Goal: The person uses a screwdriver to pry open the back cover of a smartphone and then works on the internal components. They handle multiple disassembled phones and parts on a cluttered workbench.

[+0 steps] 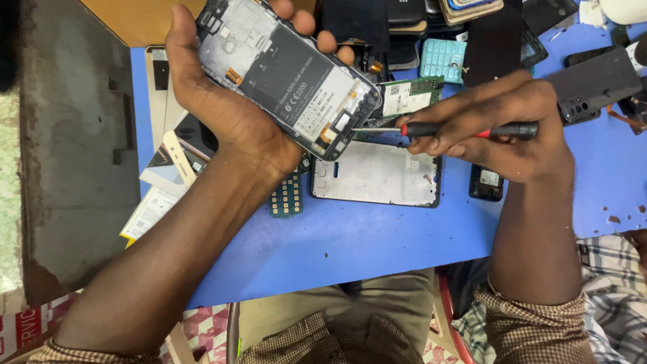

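Observation:
My left hand (222, 101) grips an opened smartphone (290, 74), back cover off, with its black battery and metal frame facing up, tilted over the blue table (350, 243). My right hand (499, 128) holds a small screwdriver (465, 129) with a red and black handle. Its thin metal tip points left and touches the lower corner of the phone near a small connector. Both forearms come up from the bottom edge, in checked sleeves.
Under the hands lie a white phone frame (377, 175), a green circuit board (408, 94), a keypad board (286, 197) and a small battery (486, 183). Phone covers, a teal keypad (443, 59) and a dark back cover (593, 84) crowd the far edge. Grey floor (74, 155) lies left.

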